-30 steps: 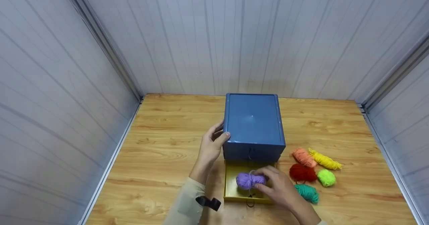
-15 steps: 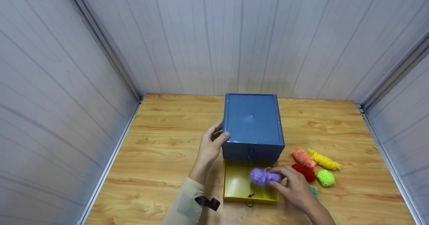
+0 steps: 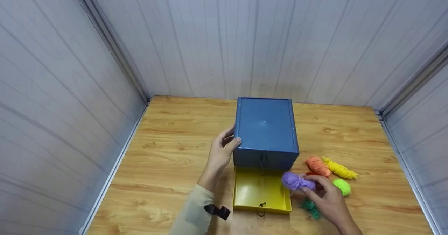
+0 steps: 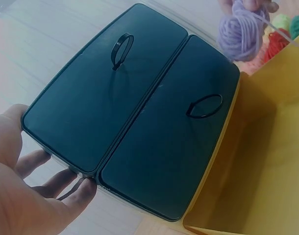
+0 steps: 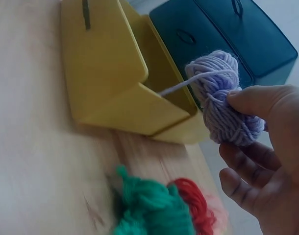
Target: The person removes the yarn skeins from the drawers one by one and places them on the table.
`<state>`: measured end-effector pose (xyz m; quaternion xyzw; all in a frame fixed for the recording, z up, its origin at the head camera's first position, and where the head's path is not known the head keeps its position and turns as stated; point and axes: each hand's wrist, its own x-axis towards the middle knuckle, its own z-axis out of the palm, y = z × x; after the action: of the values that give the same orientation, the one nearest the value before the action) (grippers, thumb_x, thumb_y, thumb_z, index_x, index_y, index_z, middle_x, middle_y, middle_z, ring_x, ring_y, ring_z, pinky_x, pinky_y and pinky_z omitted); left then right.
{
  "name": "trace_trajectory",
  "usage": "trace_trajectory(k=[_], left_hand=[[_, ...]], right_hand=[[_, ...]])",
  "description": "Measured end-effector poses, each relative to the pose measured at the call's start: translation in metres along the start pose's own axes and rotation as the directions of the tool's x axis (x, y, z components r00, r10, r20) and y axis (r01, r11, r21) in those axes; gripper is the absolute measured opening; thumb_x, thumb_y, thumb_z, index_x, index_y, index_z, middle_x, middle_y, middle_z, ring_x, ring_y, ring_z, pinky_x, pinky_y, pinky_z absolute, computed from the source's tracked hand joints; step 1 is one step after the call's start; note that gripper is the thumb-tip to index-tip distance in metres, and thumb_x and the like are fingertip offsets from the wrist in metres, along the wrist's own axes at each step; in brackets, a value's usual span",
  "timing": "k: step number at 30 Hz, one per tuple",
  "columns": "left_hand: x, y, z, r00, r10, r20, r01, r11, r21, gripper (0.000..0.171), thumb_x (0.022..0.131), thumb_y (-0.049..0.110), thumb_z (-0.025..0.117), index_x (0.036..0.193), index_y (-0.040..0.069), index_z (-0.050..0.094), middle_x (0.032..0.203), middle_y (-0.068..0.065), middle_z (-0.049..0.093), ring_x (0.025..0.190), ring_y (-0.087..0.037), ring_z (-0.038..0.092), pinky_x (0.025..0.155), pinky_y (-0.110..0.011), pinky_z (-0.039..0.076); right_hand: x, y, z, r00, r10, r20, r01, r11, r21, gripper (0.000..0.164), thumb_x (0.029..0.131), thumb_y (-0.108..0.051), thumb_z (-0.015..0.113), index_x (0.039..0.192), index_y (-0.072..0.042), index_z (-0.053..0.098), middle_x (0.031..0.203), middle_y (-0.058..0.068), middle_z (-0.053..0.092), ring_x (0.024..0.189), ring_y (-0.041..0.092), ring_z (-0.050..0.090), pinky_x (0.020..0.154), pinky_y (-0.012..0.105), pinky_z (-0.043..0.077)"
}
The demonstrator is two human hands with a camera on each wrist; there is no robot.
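My left hand (image 3: 219,154) holds the left front corner of a blue drawer cabinet (image 3: 265,125), thumb at the top edge and fingers along its side. The cabinet's yellow bottom drawer (image 3: 257,193) is pulled out at the front, with nothing seen inside. My right hand (image 3: 329,197) pinches a purple skein of yarn (image 3: 295,181) between thumb and fingers, above the drawer's right edge. A loose strand (image 5: 181,85) trails from the skein across the drawer wall in the right wrist view. Two closed blue drawer fronts (image 4: 164,142) with black loop pulls show in the left wrist view.
On the table right of the cabinet lie more yarn skeins: orange (image 3: 318,165), yellow (image 3: 340,168), neon green (image 3: 342,186), teal green (image 3: 310,207) and a mostly hidden red one (image 5: 192,203). Pale panel walls (image 3: 224,42) enclose the table (image 3: 168,151) at the back and sides.
My right hand has carried the purple skein rightward, from over the middle of the yellow drawer to its right edge. The left hand keeps its hold on the cabinet.
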<state>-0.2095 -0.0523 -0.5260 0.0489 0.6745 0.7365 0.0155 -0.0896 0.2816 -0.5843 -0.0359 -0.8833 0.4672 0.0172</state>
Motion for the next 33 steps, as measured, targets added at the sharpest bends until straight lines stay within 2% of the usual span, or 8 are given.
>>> trace_trajectory(k=[6,11,17,26,33], left_hand=[[0.0,0.0,0.0,1.0,0.011,0.004,-0.011,1.0,0.0,0.055,0.095,0.011,0.067,0.149,0.006,0.053,0.144,-0.018,0.058,0.129,-0.033,0.057,0.107,-0.041,0.05],[0.001,0.001,0.0,1.0,0.007,0.002,-0.007,1.0,0.003,0.055,0.095,0.01,0.067,0.148,0.006,0.054,0.143,-0.017,0.059,0.128,-0.033,0.057,0.106,-0.041,0.05],[0.001,0.0,0.0,1.0,0.005,0.001,-0.005,1.0,0.0,0.054,0.096,0.011,0.067,0.148,0.006,0.054,0.143,-0.017,0.059,0.128,-0.033,0.058,0.105,-0.04,0.051],[0.0,-0.001,0.0,1.0,0.003,0.003,-0.003,1.0,0.013,0.055,0.097,0.015,0.067,0.149,0.008,0.054,0.143,-0.016,0.059,0.128,-0.032,0.057,0.106,-0.041,0.05],[0.0,-0.001,-0.001,1.0,0.0,-0.001,0.0,1.0,0.007,0.053,0.097,0.013,0.067,0.148,0.007,0.054,0.143,-0.016,0.059,0.128,-0.032,0.057,0.105,-0.04,0.051]], right_hand=[[-0.002,0.01,-0.019,0.998,0.047,-0.032,-0.048,0.999,-0.024,0.03,0.095,-0.026,0.076,0.121,-0.014,0.07,0.112,0.008,0.07,0.087,0.011,0.062,0.068,0.023,0.054],[-0.001,0.017,-0.032,0.995,0.098,-0.035,-0.1,0.993,-0.065,0.032,0.097,-0.026,0.072,0.126,-0.013,0.068,0.126,0.012,0.067,0.095,0.012,0.062,0.07,0.024,0.056],[-0.003,0.026,-0.044,0.99,0.108,-0.096,-0.119,0.986,-0.115,0.03,0.098,-0.02,0.071,0.127,-0.013,0.069,0.128,0.013,0.069,0.093,0.0,0.06,0.069,0.023,0.055],[-0.01,0.051,-0.056,0.959,0.246,-0.144,-0.264,0.956,-0.126,0.029,0.095,-0.014,0.071,0.124,-0.01,0.069,0.125,0.019,0.069,0.089,0.006,0.061,0.069,0.019,0.053],[-0.016,0.072,-0.058,0.939,0.286,-0.19,-0.312,0.942,-0.126,0.028,0.095,-0.016,0.07,0.123,-0.01,0.07,0.118,0.017,0.071,0.082,-0.004,0.058,0.067,0.018,0.052]])
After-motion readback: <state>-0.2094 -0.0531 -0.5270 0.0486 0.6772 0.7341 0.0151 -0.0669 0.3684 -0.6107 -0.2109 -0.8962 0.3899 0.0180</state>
